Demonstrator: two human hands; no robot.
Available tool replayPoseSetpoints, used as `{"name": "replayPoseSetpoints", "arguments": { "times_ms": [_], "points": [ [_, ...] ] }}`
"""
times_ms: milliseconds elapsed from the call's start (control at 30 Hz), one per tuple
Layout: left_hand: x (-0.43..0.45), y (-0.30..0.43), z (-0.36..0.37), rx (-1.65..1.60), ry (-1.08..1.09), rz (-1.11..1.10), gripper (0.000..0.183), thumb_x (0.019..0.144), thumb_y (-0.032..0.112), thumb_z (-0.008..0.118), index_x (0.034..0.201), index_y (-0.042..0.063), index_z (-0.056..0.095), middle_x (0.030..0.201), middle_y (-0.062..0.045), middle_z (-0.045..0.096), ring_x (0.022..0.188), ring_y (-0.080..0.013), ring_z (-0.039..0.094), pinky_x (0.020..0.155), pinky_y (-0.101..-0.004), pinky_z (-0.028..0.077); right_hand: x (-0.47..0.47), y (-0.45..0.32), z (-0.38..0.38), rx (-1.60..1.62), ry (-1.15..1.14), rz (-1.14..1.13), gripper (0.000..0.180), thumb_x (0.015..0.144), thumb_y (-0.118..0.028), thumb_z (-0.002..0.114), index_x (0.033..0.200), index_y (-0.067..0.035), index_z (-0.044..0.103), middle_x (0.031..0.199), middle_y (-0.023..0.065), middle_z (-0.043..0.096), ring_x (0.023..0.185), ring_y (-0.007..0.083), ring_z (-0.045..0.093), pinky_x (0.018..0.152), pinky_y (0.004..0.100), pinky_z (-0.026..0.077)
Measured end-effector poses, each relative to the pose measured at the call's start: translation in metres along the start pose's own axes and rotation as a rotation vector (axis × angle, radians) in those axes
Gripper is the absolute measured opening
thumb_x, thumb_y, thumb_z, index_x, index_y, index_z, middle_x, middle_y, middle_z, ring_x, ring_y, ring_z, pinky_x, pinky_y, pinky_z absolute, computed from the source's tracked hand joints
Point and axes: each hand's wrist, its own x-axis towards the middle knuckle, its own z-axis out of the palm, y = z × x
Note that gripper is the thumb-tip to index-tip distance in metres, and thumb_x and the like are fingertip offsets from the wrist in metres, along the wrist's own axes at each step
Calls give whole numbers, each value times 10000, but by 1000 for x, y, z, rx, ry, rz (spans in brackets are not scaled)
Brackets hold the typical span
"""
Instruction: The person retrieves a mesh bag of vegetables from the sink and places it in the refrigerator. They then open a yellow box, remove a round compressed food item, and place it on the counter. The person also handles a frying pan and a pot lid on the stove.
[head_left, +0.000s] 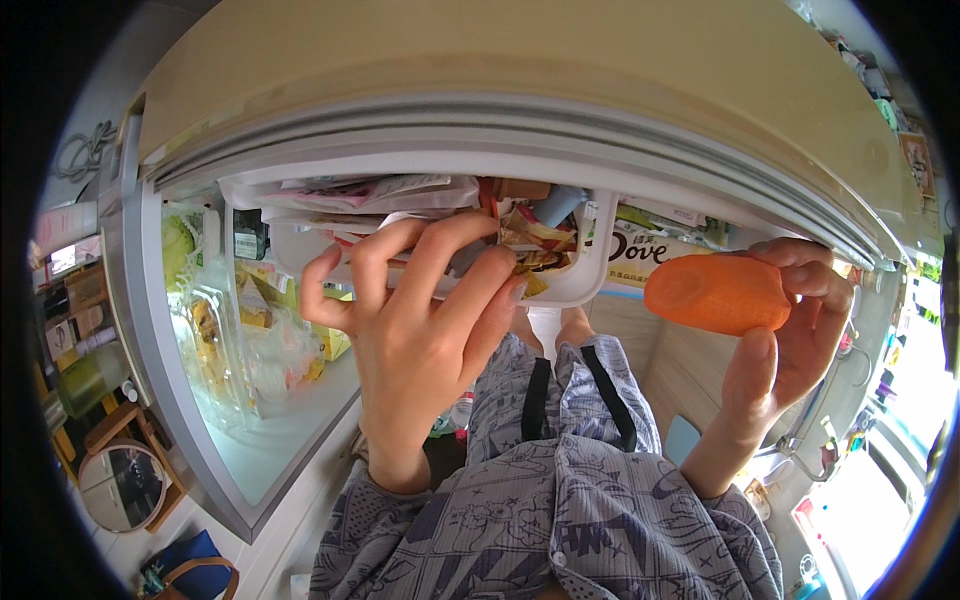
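Between the thumb and fingers of my right hand is a thick piece of carrot, its smooth rounded end facing left. My left hand reaches over a white plastic bin on the inside of the refrigerator door, fingers bent and spread at its contents. Packets, small wrapped items and a blue-grey object lie in the bin. The fingertips partly cover a grey item there; whether they touch it cannot be told. A Dove box stands right of the bin.
The beige refrigerator door spans the top. At left, the lit compartment holds a clear plastic food container, a green vegetable and a plastic bag. A round mirror and a blue bag are at lower left.
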Motion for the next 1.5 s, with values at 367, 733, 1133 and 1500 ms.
{"name": "replayPoseSetpoints", "arguments": {
  "times_ms": [367,733,1133,1500],
  "points": [
    [-18,-29,16,-211,249,86,326,827,102,723,1118,215,628,1076,32,735,870,-157,677,1089,-452,223,3,0,4,-60,-37,-16,467,864,-257,799,1153,-39,503,1145,178,534,1055,250,587,896,373,530],
    [-15,-44,-1,-23,285,-26,174,870,105,635,1029,158,682,1024,18,730,995,-192,641,976,-393,257,7,3,59,-351,-324,-297,372,705,-33,849,1031,-41,669,1142,147,655,969,314,664,821,396,541],
    [-20,-54,-28,96,-37,-255,196,950,181,573,1096,169,704,1080,30,654,1154,-213,532,1022,-456,214,12,-22,83,-775,-525,-331,303,758,-29,738,1050,-75,672,1061,57,634,982,264,609,926,435,426],
    [-16,-64,-28,-6,-75,-184,205,912,157,566,1086,133,673,1140,-9,613,1132,-249,519,1061,-493,209,3,-29,127,-950,-582,-322,271,828,-231,772,1062,-107,711,1049,62,483,1010,276,484,846,440,405]
  ]
}}
